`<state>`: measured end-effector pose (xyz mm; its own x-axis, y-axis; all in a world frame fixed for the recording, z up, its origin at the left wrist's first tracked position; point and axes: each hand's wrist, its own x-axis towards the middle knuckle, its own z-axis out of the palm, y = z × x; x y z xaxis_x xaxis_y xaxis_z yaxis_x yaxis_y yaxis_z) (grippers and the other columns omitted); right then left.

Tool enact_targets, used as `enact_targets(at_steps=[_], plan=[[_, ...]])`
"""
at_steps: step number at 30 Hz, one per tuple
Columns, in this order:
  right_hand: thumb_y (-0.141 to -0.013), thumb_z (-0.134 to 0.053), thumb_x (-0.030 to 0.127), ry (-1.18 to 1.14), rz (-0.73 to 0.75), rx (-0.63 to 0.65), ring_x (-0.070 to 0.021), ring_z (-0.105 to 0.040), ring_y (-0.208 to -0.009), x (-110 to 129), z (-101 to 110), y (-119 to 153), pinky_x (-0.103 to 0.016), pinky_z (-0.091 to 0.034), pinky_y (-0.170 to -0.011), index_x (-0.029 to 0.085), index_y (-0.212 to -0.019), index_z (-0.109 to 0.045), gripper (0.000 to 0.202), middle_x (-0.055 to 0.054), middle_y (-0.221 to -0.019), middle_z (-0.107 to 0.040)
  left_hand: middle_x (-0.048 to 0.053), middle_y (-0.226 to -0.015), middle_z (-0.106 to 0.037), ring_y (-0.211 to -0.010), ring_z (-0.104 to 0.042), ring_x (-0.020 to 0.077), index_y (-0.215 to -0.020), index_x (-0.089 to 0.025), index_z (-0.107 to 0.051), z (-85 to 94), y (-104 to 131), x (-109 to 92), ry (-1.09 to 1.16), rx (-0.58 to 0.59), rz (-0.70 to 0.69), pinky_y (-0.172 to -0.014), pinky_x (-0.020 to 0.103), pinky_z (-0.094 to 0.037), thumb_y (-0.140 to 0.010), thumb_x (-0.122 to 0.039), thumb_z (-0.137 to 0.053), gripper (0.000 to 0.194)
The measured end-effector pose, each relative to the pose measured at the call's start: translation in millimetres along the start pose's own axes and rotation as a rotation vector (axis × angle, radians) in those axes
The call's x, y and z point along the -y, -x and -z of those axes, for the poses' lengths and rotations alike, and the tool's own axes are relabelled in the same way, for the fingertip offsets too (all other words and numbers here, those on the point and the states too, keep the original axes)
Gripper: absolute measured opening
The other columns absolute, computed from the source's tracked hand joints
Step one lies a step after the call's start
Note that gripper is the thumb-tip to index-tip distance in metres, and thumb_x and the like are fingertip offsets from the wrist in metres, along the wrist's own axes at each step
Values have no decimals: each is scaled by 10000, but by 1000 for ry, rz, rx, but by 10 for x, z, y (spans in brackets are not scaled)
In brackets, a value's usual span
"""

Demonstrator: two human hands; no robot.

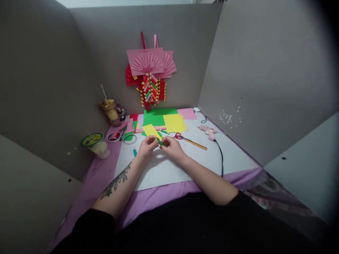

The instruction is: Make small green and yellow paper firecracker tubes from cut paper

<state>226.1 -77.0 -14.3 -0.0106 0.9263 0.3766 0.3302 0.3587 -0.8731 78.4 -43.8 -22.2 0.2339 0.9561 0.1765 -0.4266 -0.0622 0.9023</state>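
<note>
The left hand [148, 146] and right hand [172, 148] are pinching a small green piece [161, 142] between them, fingertips nearly closed, just above the white sheet [196, 160]. They seem to be rolling or pressing it; whether its edge is fastened cannot be told. The next move likely calls for even, light fingertip pressure, so the piece isn't springing loose or creasing.

Just beyond, red-handled scissors [178, 136] are lying near a yellow-orange stick [196, 144], and yellow paper [173, 122] is partly covering a green sheet [159, 114]. A pink glue gun [209, 132] is resting to the right. Purple cloth [164, 192] is showing around the white sheet, and pink paper fans [148, 61] are hanging on the gray back panel [185, 35].
</note>
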Motion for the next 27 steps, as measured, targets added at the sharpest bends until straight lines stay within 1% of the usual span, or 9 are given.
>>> enact_targets(at_steps=[5,10,12,15,19,27], plan=[[-645,-610,200,-77,-17,26,-130,-497,-629,22,0,15,-260,-399,-620,196,-736,-566,101,33,-662,-564,-31,-720,-643,-575,-539,66,-778,-169,-631,4,0,-14,20,14,9,-583,209,-435,-534,-321,-873,376],[-639,-611,212,-108,-27,38,-126,-486,-616,24,0,15,-257,-389,-604,194,-734,-562,109,36,-651,-553,-24,-719,-643,-580,-537,71,-771,-164,-630,2,3,-23,18,19,17,-585,212,-430,-536,-317,-872,370],[-639,-611,219,-124,-28,43,-125,-484,-615,17,0,13,-256,-387,-600,194,-735,-558,113,36,-651,-550,-23,-724,-638,-595,-541,74,-793,-163,-629,4,2,-24,25,21,30,-591,210,-428,-538,-307,-870,379],[-637,-617,225,-135,-27,44,-124,-481,-614,6,0,12,-254,-384,-597,193,-728,-551,116,37,-648,-545,-36,-718,-618,-609,-537,71,-879,-172,-629,16,-7,-14,38,14,38,-602,200,-418,-530,-253,-869,432],[-645,-617,229,-137,-17,55,-121,-480,-615,4,5,14,-251,-385,-599,193,-730,-554,112,37,-646,-543,-46,-739,-602,-645,-540,69,-949,-185,-607,39,-28,9,35,26,22,-624,188,-401,-521,-186,-855,494],[-648,-624,237,-133,-24,68,-122,-484,-612,28,23,9,-253,-388,-598,191,-738,-554,123,36,-649,-547,-34,-756,-610,-681,-565,86,-992,-184,-603,55,-32,28,-22,36,1,-664,209,-420,-549,-201,-845,506]])
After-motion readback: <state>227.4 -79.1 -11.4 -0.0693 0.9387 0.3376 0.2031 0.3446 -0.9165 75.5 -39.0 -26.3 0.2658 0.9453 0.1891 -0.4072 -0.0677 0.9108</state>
